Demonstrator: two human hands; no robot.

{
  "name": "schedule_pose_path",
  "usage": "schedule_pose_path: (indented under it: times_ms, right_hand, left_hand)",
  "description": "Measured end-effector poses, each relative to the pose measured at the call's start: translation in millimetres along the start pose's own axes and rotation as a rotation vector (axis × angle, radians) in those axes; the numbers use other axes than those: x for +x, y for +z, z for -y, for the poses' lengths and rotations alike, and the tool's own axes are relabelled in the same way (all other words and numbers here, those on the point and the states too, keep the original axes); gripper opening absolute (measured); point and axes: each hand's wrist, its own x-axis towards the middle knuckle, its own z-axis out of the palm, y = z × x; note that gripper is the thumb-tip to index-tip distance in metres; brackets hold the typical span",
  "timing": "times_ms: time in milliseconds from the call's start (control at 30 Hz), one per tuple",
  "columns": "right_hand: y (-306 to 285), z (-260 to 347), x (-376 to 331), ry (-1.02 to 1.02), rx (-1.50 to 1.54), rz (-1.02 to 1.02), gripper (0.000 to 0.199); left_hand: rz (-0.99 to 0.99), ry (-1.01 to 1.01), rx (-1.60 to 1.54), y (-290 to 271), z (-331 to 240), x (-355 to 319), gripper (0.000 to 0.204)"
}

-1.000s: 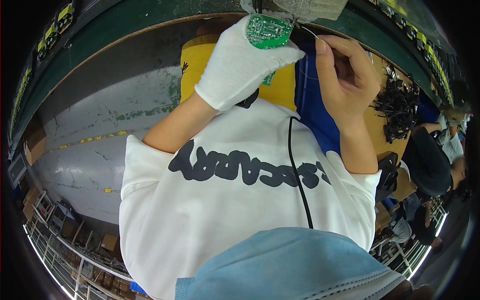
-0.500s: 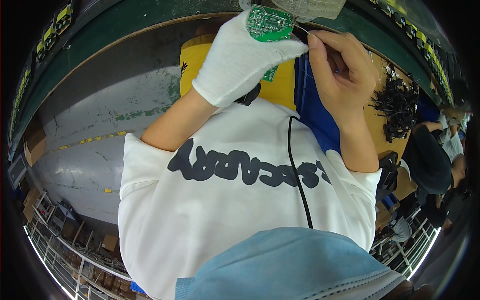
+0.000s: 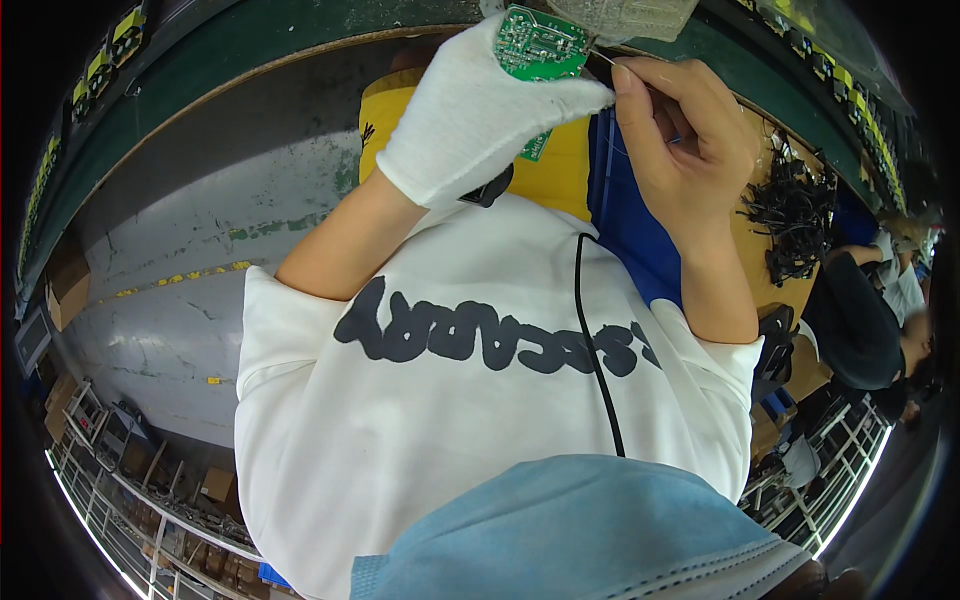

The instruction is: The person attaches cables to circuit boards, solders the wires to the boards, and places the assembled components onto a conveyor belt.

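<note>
My left hand, in a white glove, is closed around a green circuit board and tilts its soldered face toward me. Below the glove, another green board piece shows; whether it joins the held board is hidden. My bare right hand pinches a thin silvery wire, which looks like solder wire, between thumb and forefinger. The wire's end points at the board's right edge; contact cannot be made out. A faint length of it trails below the fingers.
A translucent plastic container stands just beyond the board on the green bench. Black cables lie bunched on a wooden surface at the right. Yellow-and-black parts line the bench's far sides. Another person sits at the far right.
My left forearm and glove have shifted slightly left, the board tilting a little with them. The wire between my right fingers and the board looks shorter.
</note>
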Motion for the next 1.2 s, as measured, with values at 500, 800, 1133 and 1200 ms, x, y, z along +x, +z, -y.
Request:
schedule_pose_path:
  times_ms: [500,800,1133,1200]
  right_hand:
    - [3.6,-1.2,4.2,0.033,0.079,0.035,0.009]
    - [3.9,-2.1,1.8,-0.005,0.020,0.053,0.010]
    - [-12.5,-9.3,-7.0,0.420,0.596,-0.062,0.011]
    - [-31.2,-21.0,-7.7,0.561,0.996,0.001,0.014]
  left_hand:
    - [-0.066,0.101,0.094,2.7,-3.5,-1.9,0.040]
    - [-0.037,0.094,0.008,1.9,-3.1,-3.5,0.039]
    - [-0.067,0.015,0.270,-0.6,8.1,-0.9,0.035]
    - [-0.091,0.083,0.280,-3.5,17.3,-3.7,0.032]
